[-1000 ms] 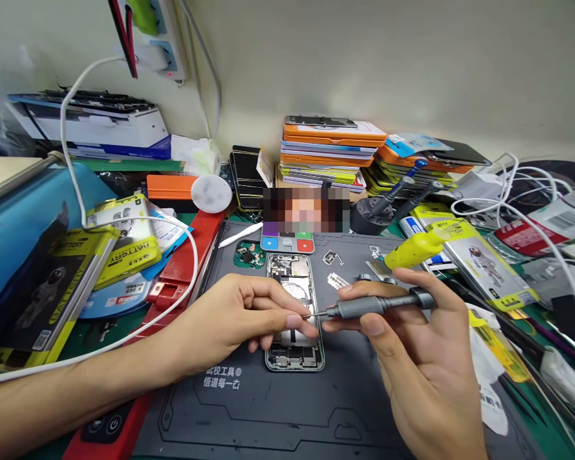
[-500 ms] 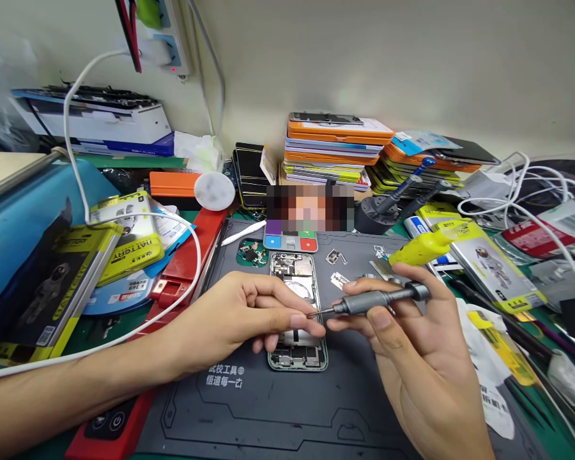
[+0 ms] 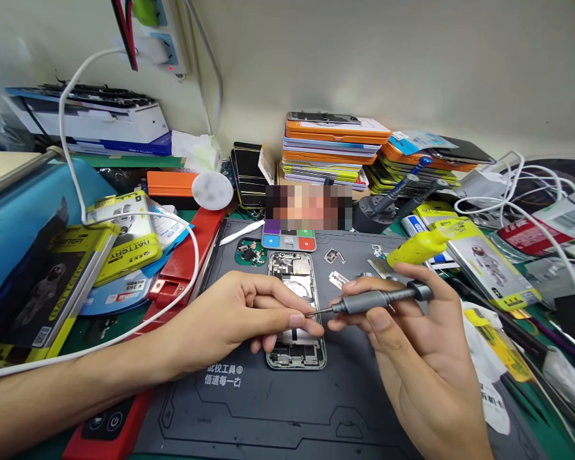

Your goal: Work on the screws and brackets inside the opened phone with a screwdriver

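My right hand holds a small grey precision screwdriver by its handle, the shaft lying level and pointing left. Thumb and forefinger of my left hand are pinched at the screwdriver's thin tip; whether a screw sits there is hidden. Below both hands lies an opened phone with its inner parts bare, upright on the dark grey work mat. My left fingers cover the phone's middle part.
Around the mat's far end are a razor blade, small metal parts and a green circuit board. Behind stands a screwdriver holder. A yellow bottle lies right. A white cable loops at left, above a red tool.
The whole view has shifted slightly, so the background sits a little further left. Both hands keep the same grip on the screwdriver.
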Demonstrator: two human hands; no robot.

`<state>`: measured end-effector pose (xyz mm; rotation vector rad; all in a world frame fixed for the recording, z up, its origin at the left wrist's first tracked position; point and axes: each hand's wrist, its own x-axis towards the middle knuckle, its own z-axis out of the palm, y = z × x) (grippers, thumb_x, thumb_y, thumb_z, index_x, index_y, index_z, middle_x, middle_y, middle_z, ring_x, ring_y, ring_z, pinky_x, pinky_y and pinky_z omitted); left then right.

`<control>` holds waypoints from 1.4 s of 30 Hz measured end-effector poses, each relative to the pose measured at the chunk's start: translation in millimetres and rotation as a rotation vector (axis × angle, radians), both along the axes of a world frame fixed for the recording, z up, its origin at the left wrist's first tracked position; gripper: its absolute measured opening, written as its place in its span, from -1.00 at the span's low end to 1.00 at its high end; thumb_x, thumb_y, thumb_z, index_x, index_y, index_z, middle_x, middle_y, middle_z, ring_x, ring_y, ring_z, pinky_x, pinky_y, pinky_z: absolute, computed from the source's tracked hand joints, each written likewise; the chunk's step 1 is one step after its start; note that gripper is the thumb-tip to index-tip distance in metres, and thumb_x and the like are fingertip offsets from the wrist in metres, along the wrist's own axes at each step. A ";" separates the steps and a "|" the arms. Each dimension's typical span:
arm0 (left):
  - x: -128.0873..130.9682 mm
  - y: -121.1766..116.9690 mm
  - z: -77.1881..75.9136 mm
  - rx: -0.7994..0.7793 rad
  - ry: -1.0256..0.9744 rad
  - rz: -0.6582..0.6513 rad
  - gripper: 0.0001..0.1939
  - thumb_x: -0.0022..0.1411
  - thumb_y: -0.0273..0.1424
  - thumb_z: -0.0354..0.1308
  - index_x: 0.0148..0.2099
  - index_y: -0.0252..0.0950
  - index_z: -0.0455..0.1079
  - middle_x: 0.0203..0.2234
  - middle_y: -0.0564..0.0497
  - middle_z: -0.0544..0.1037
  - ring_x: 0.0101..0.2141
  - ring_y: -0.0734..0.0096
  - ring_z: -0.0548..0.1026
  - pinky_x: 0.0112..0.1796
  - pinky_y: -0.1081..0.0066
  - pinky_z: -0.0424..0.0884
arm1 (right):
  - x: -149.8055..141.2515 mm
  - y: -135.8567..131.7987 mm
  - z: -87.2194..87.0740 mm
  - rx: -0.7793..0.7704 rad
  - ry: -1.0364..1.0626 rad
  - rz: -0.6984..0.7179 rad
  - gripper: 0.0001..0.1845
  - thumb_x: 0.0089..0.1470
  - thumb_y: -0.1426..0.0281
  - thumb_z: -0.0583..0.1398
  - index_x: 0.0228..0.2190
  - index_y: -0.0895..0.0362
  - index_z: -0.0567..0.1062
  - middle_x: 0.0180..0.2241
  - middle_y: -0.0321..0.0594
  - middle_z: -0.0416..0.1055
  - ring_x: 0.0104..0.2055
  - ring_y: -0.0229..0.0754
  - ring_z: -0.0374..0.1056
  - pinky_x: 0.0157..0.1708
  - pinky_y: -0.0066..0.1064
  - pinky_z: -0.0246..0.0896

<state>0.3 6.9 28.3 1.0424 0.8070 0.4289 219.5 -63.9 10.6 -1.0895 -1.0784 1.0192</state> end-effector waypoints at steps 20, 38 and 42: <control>-2.0 -2.5 -0.7 0.000 -0.062 -0.013 -0.84 0.37 -0.34 0.41 -0.07 -0.32 0.65 -0.17 -0.07 0.77 -0.50 0.64 0.41 -0.45 0.63 0.35 | -2.1 -3.8 2.3 0.059 -0.012 -0.014 -0.64 0.40 0.35 0.22 0.14 -0.21 0.35 -0.09 -0.24 0.62 -0.28 -0.13 0.63 -0.20 -0.19 0.66; -2.6 -2.0 -1.7 0.021 -0.036 -0.022 -0.75 0.34 -0.25 0.40 -0.05 -0.31 0.64 -0.16 -0.10 0.76 -0.51 0.58 0.39 -0.45 0.55 0.34 | -5.8 -3.1 3.5 0.072 -0.004 -0.031 -0.66 0.40 0.37 0.22 0.12 -0.19 0.35 -0.09 -0.20 0.64 -0.26 -0.12 0.64 -0.23 -0.23 0.67; -3.2 -1.4 -3.2 0.017 -0.049 -0.024 -0.77 0.35 -0.26 0.40 -0.05 -0.30 0.64 -0.15 -0.09 0.76 -0.51 0.60 0.39 -0.45 0.57 0.35 | -4.7 -0.1 2.8 0.054 0.031 -0.020 -0.67 0.39 0.37 0.24 0.11 -0.16 0.37 -0.10 -0.20 0.66 -0.24 -0.12 0.66 -0.24 -0.27 0.68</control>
